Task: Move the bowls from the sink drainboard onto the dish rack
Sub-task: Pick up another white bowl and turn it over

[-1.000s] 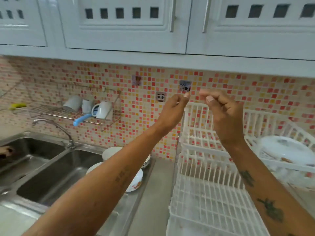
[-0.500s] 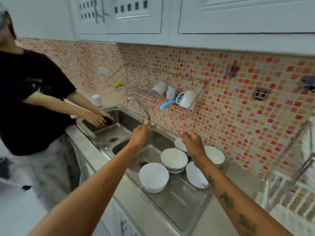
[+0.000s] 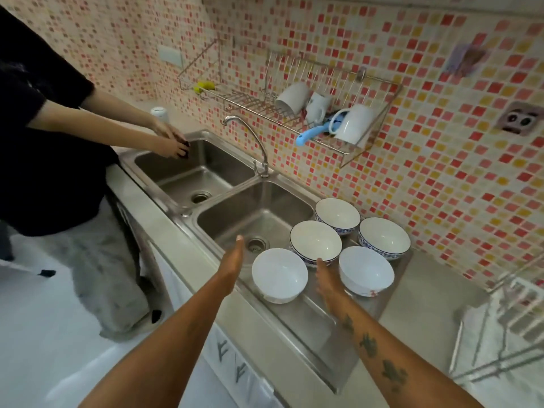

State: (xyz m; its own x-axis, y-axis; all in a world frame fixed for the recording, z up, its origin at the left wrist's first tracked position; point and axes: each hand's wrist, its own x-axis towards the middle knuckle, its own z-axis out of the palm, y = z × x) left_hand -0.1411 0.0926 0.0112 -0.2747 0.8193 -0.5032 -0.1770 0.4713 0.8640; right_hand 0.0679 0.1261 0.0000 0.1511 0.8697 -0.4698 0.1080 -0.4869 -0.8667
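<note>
Head view: five bowls [image 3: 315, 242] are seen upright on the drainboard [image 3: 312, 316], right of the sink [image 3: 259, 213]. The left hand [image 3: 232, 263] and right hand [image 3: 326, 282] are held flat and empty on either side of the nearest white bowl [image 3: 279, 275]. The dish rack [image 3: 500, 328] is seen blurred at the far right.

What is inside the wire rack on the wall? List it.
The wire rack holds three white mugs tipped on their sides, a blue-handled utensil and, at the far end, something yellow. The utensil's head is hidden behind the mugs.

Both hands [image 3: 232, 262] [image 3: 326, 282] outstretched, empty
</note>
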